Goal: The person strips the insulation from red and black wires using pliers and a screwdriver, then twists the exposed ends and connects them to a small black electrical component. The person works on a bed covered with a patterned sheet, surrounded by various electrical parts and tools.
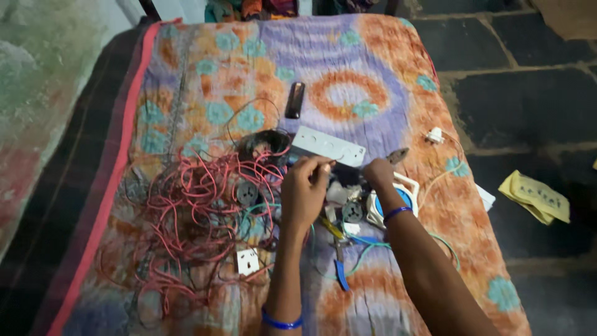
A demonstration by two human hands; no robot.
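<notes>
My left hand (303, 188) is raised over the bed, its fingers pinched on a small part at the near edge of a long white switch board (328, 145). My right hand (377, 173) is closed around the handle of a tool whose dark tip (398, 154) sticks out to the right of the board. Under the hands lie a round grey socket (352, 211) and a white and blue tape reel (398, 194). A tangle of red wires (193, 211) spreads to the left of my left hand.
A patterned orange and purple bedsheet (348, 68) covers the bed. On it lie a dark phone (295, 99), a white socket plate (247, 261), blue-handled pliers (340, 267) and a white plug (435, 135). Yellow folded paper (536, 196) lies on the dark stone floor at right.
</notes>
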